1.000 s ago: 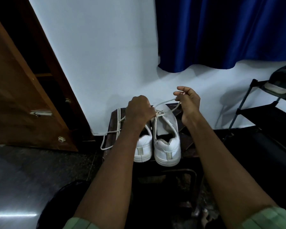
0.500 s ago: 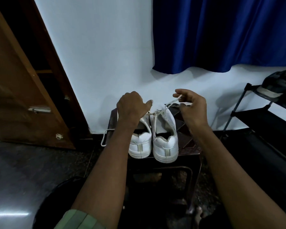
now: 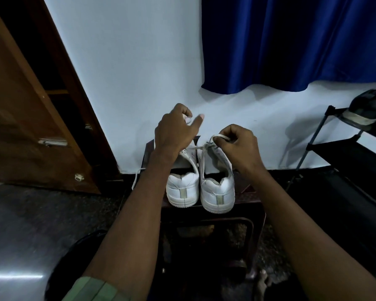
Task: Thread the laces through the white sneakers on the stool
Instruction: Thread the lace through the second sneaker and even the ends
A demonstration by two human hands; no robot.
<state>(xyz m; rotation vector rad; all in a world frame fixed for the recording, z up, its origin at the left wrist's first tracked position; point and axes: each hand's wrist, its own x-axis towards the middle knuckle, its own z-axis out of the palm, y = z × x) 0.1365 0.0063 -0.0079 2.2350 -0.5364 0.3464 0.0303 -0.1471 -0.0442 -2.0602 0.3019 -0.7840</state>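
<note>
Against a white wall, sneakers (image 3: pixel 201 187) sit on a dark stool (image 3: pixel 248 200); both hands, left (image 3: pixel 176 131) and right (image 3: pixel 237 146), pinch lace ends (image 3: pixel 220 135) mid-threading; next, probably, feeding the next eyelet.

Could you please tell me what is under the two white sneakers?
The sneakers stand on a dark stool, heels toward the camera. Below its seat a curved frame shows; the seat under the soles is covered, and the stool's far part by both hands.
</note>
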